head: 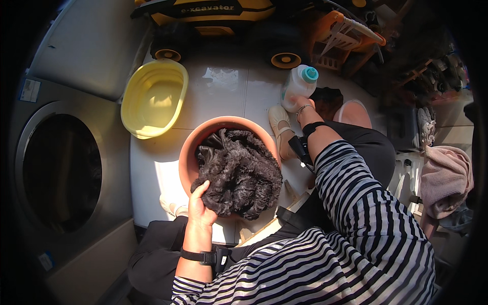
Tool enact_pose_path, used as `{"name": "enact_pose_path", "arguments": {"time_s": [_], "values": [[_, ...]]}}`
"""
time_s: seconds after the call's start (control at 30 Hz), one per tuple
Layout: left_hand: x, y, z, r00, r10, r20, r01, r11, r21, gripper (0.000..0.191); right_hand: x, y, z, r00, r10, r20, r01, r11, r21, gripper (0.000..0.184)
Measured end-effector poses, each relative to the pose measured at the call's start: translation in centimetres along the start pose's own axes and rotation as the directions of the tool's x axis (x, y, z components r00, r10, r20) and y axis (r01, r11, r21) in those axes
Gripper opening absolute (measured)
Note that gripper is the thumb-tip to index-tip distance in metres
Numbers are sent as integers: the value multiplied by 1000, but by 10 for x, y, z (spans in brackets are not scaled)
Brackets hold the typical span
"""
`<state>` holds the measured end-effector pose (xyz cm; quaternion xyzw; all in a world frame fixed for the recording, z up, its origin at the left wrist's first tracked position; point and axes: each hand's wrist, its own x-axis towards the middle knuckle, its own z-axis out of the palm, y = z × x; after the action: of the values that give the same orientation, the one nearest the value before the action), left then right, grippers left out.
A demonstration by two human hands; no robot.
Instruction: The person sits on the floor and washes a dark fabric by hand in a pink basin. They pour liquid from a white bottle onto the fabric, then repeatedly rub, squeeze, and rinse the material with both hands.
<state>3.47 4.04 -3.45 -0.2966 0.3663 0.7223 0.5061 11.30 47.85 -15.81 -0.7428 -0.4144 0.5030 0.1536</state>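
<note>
An orange-brown plastic basin (187, 156) stands on the tiled floor before me, filled with a dark, fluffy fur-like textile (242, 171) that bulges above its near rim. My left hand (202, 207) grips the near left edge of this textile, thumb on top. Beyond the basin to the right, my right hand (303, 103) is at the lower part of a translucent white plastic bottle (294, 89) with a turquoise cap; its fingers are mostly hidden behind the bottle and wrist. The bottle leans, its cap pointing away from me.
A yellow plastic basin (127, 99) sits at the left, near a front-loading washing machine (103, 152). A toy excavator (213, 19) and an orange plastic rack (324, 34) stand at the back. A pink basin (354, 114) and a pink towel (444, 175) are at the right.
</note>
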Motion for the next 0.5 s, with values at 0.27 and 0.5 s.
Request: {"name": "enact_pose_path", "arguments": {"time_s": [0.27,0.5], "values": [[3,1,0,1000,-5,22,5,1000,9,43,2,-1,11,952,-307,15,297,933,205,46],[5,0,-10,986,34,162,-22,997,-71,46,-62,-82,-8,748,-557,361,609,792,-39,63]]}}
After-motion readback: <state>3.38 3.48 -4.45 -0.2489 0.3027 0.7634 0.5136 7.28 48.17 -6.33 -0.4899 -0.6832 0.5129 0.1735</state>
